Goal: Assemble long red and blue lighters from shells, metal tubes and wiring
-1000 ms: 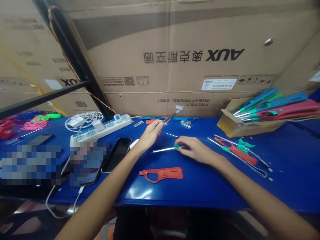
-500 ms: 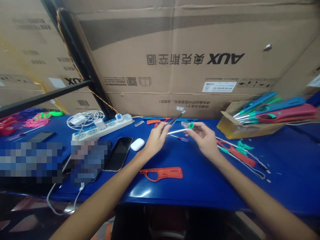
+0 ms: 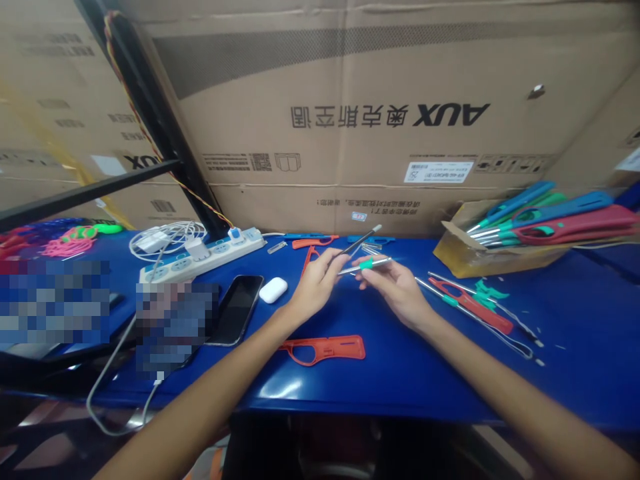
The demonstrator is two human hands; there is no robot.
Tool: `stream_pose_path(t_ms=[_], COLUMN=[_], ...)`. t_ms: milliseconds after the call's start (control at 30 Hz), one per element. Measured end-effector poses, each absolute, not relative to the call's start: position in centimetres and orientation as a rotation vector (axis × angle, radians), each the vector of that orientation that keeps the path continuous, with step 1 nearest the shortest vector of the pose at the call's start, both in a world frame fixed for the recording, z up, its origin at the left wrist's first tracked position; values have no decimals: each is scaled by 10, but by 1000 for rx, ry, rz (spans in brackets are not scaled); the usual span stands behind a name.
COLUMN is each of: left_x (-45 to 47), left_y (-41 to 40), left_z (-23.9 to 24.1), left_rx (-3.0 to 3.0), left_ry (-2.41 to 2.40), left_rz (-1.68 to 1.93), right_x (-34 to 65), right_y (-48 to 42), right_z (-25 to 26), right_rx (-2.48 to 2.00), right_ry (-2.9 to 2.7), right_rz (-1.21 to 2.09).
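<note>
The orange shell (image 3: 345, 347) lies flat on the blue table (image 3: 430, 380), near its front edge, with its looped end to the left. Beyond the shell and a little to its left, the left hand (image 3: 317, 277) is raised, its fingers pinched narrow on a dark stick (image 3: 361, 241) whose pale tip slants up to the right. Beyond the shell and to its right, the right hand (image 3: 395, 290) holds a silver tube (image 3: 381, 262) with a green collar (image 3: 367, 265), fingers curled closely around it. The tube's left end reaches the left fingertips; whether they grip it too, I cannot tell. Left of the shell and farther back are a white case (image 3: 273, 290), a phone (image 3: 235, 312) and a power strip (image 3: 221, 249). Right of the shell lie thin rods (image 3: 463, 308), an orange piece (image 3: 483, 311) and green scraps (image 3: 490, 293); farther back stands a box (image 3: 463, 264) of lighters (image 3: 565, 225). Directly behind the shell, past both hands, rises a large carton (image 3: 300, 60).
</note>
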State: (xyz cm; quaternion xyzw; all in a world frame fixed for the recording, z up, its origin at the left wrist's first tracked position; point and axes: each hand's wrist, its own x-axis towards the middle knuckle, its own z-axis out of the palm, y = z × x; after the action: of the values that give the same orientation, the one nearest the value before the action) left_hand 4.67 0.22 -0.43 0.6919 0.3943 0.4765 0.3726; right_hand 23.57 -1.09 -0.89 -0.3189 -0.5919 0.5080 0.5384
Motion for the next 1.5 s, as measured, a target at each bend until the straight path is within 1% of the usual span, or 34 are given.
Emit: stream_pose_path(t_ms=[133,300,500,633,733,833,967,1033,1200,1367,1500], left_x=[51,54,45,40,39,39,38,39,47,56,57], left_y=[-1,-1,6,13,16,16,11,8,-4,-11,-10], left_z=[-6,-9,1,7,9,12,15,14,10,8,5], left_rx=[1732,1681,1711,1438,1140,978,963,1002,1108,1131,1125], left_ry=[978,942,1024,889,770,656,555,519,483,453,530], left_rz=[1190,1168,1418,1461,1360,1241,1117,1021,789,773,769], right_x=[231,230,235,245,254,259,256,252,253,261,257], right_y=[-15,-21,-28,-19,-9,-1,2,1,-5,-9,-12], right_z=[-8,-3,10,15,14,8,1,0,6,13,11], right_rx=[-658,-709,-770,-807,-845,-835,-794,-797,-795,-765,-763], right_ry=[-1442,-1467,-1525,-1425,-1386,-1373,-1389,-1389,-1365,-1427,-1481], right_rz=[1198,1083,883,810,773,837,1109,1188,1207,1235,1284])
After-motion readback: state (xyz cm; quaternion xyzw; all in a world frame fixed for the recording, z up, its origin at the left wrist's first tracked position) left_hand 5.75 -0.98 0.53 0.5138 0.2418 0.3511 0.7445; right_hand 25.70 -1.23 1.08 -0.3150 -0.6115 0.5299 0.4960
